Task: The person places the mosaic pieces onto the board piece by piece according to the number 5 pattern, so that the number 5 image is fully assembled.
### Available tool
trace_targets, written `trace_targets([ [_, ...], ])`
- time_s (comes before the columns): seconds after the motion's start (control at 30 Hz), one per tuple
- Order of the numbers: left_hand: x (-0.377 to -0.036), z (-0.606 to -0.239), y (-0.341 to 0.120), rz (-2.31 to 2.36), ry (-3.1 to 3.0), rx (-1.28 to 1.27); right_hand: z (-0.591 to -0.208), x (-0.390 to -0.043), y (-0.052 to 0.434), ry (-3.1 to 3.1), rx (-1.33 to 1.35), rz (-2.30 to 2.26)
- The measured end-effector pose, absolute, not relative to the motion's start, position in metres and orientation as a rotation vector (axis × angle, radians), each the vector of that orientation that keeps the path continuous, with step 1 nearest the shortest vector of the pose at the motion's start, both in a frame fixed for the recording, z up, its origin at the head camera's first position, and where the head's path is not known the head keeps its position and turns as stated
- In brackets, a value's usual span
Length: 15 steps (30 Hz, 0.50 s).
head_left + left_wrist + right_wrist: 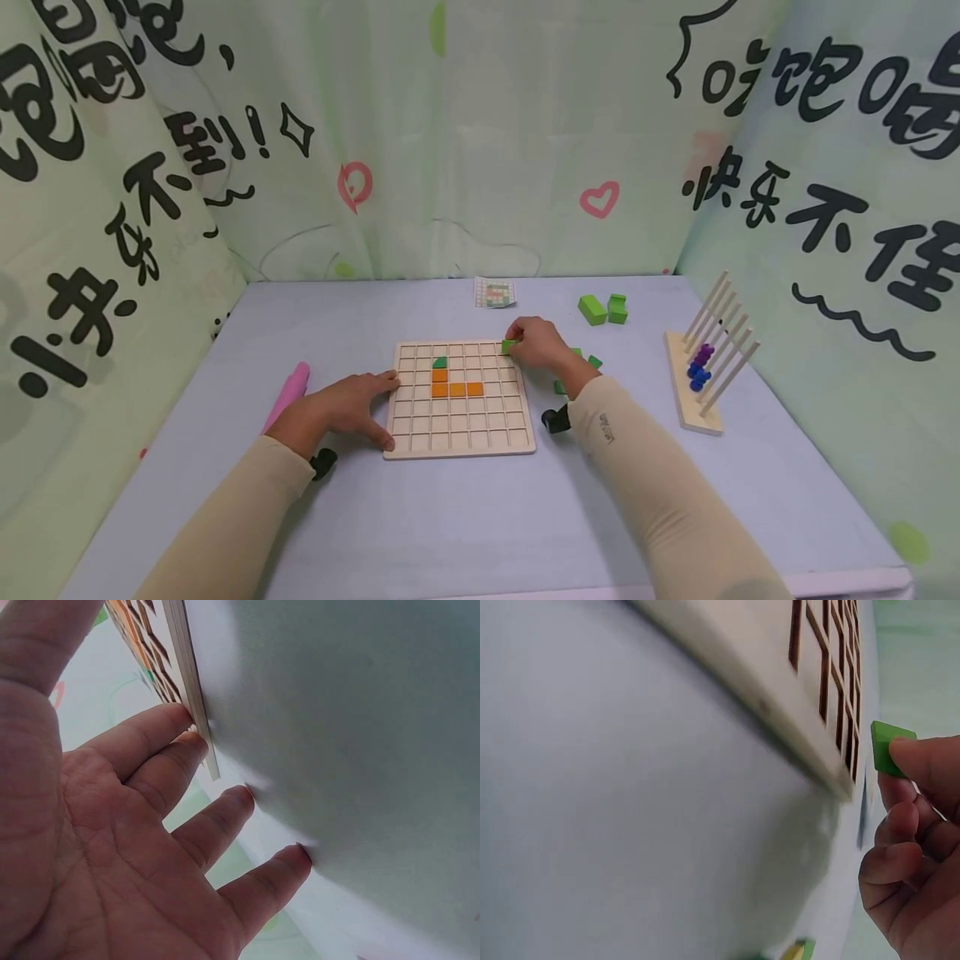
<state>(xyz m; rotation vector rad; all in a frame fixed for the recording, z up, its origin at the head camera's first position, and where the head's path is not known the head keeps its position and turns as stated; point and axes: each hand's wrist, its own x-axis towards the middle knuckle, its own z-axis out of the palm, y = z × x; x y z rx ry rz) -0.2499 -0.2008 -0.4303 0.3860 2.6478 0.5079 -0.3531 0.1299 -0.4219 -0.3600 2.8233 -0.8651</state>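
A wooden grid board (pixel 459 439) lies flat on the table, with several orange tiles (pixel 456 388) and one green tile (pixel 439 362) set in its cells. My right hand (pixel 536 343) pinches a small green tile (pixel 509 346) over the board's far right corner; in the right wrist view that green tile (pixel 886 746) sits at my fingertips beside the board's edge (pixel 795 727). My left hand (pixel 341 408) rests flat against the board's left edge, fingers (pixel 176 750) straight and touching the board's side (pixel 187 682).
Green blocks (pixel 602 309) and smaller green pieces (pixel 594 362) lie to the right of the board. A wooden rod rack with blue and purple beads (pixel 705 367) stands at far right. A pink object (pixel 288 393) lies left; a pattern card (pixel 495 292) lies behind the board.
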Motion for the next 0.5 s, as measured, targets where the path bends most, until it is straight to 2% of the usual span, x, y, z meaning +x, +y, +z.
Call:
trace_targets([
  [0.5, -0.251, -0.431, -0.201, 0.523, 2.647, 0.384, -0.428, -0.345, 0.067, 2.684, -0.527, -0.935],
])
